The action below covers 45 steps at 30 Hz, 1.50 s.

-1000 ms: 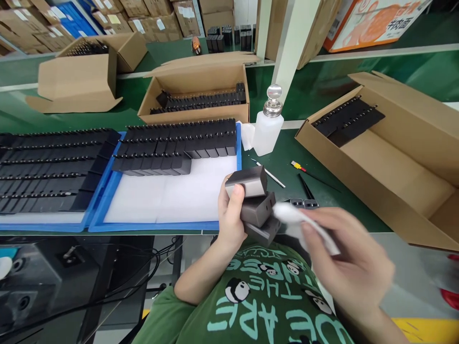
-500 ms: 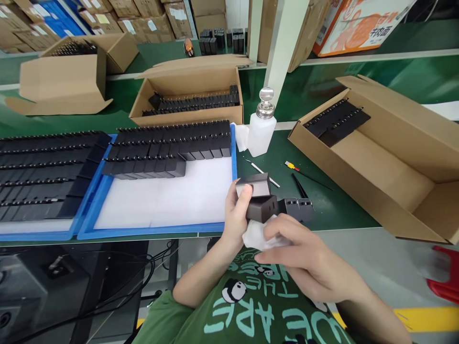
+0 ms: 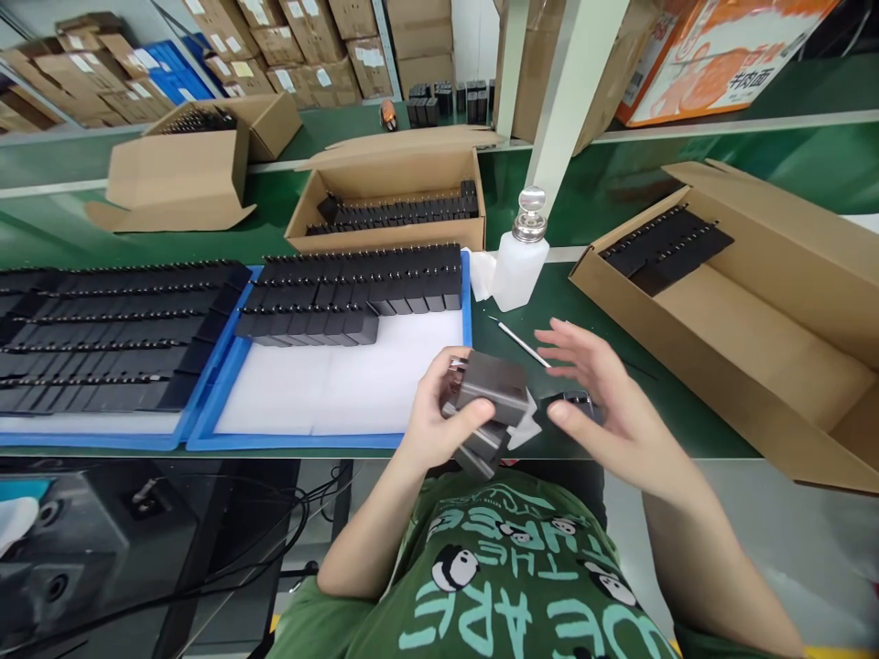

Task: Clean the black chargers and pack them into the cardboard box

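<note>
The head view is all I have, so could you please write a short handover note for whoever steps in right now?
Left hand: shut on a stack of dark chargers, held over the near table edge.
Right hand: open, holding nothing, just right of the stack; a white cloth lies between them.
Done: rows of chargers fill the back of the blue tray.
Left: the tray's white front is still bare; two more chargers lie under the right hand.

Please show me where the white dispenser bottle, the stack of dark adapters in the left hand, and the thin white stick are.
white dispenser bottle (image 3: 518, 267): head view, plastic body.
stack of dark adapters (image 3: 495, 387): head view, top adapter's side.
thin white stick (image 3: 516, 338): head view, mid-shaft.
</note>
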Available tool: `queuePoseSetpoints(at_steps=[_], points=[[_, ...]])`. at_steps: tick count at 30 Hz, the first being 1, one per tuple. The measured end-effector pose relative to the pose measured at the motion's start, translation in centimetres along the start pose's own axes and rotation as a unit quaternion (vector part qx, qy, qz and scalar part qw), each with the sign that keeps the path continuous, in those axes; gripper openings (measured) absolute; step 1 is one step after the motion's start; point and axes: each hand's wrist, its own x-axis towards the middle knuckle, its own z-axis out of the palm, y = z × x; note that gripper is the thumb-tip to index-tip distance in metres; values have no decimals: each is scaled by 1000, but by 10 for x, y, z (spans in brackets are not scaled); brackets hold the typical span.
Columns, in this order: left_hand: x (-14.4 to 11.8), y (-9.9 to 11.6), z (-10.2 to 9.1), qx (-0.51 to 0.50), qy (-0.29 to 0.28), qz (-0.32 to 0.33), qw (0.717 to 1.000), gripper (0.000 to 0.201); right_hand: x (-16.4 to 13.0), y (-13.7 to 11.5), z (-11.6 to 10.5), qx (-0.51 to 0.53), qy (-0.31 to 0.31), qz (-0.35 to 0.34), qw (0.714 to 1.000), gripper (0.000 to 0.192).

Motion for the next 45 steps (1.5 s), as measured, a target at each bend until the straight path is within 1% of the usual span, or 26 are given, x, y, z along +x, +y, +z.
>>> queuePoseSetpoints(at_steps=[1, 2, 3, 5, 7, 9, 10, 11, 12, 14, 17, 19, 21, 23, 25, 27, 28, 29, 31, 34, 35, 37, 39, 41, 43, 45], points=[[0, 2, 2, 13, -16, 6, 1000, 51, 2, -4, 0, 43, -28, 4, 999, 72], [0, 3, 4, 24, -31, 10, 999, 54, 4, -7, 1, 81, -56, 12, 995, 75], [0, 3, 5, 30, -46, 15, 998, 61, 5, -9, 2, 118, -72, 26, 990, 73], [1, 2, 6, 26, -79, 19, 996, 85, 6, -9, 5, 215, -50, 70, 973, 60], [1, -2, 5, 9, -107, 16, 994, 110, 3, -6, 7, 333, -3, 117, 936, 50], [2, -5, 3, -2, -113, 15, 994, 121, -2, -1, 7, 423, 14, 146, 894, 47], [3, -6, 3, 4, -110, 22, 994, 123, -6, 1, 7, 449, 16, 150, 881, 48], [3, -7, 3, 20, -109, 36, 993, 122, -9, 2, 7, 458, 20, 146, 877, 49], [4, -8, 4, 44, -114, 57, 991, 120, -12, 2, 7, 450, 31, 137, 882, 51], [7, -8, 8, 108, -140, 114, 978, 113, -19, 1, 6, 382, 56, 108, 916, 55], [11, -3, 18, 206, -184, 181, 944, 98, -29, -3, -1, 205, 66, 36, 976, 61], [16, 1, 30, 275, -210, 193, 918, 92, -36, -6, -13, 95, 49, 0, 994, 59], [22, 5, 48, 348, -234, 192, 887, 90, -43, -6, -31, 16, 33, -2, 999, 60], [31, 5, 73, 409, -261, 187, 854, 88, -50, -2, -54, -26, 23, 25, 999, 63], [45, 2, 108, 468, -293, 193, 811, 77, -55, 5, -81, -52, 26, 59, 997, 63], [65, -6, 150, 516, -320, 212, 766, 61, -56, 18, -112, -76, 53, 82, 992, 59], [78, -11, 171, 529, -324, 224, 751, 54, -54, 27, -130, -86, 70, 87, 990, 57], [91, -16, 193, 537, -325, 233, 743, 50, -50, 36, -149, -93, 86, 88, 988, 55], [121, -30, 233, 558, -313, 249, 727, 52, -39, 59, -189, -104, 106, 86, 985, 54], [157, -55, 278, 603, -285, 241, 705, 57, -20, 99, -240, -138, 120, 90, 979, 66], [164, -66, 289, 622, -272, 230, 697, 56, -14, 113, -252, -147, 115, 98, 977, 63], [171, -88, 304, 664, -252, 200, 675, 44, -7, 140, -265, -158, 88, 120, 976, 45], [171, -109, 312, 698, -248, 181, 647, 39, -3, 163, -266, -170, 59, 144, 973, 36], [168, -126, 316, 722, -255, 172, 620, 38, -1, 182, -261, -181, 43, 165, 969, 36], [167, -132, 316, 738, -265, 175, 596, 39, -2, 194, -256, -187, 39, 182, 965, 37], [171, -126, 311, 749, -277, 185, 573, 41, -4, 200, -254, -188, 46, 201, 960, 38]])
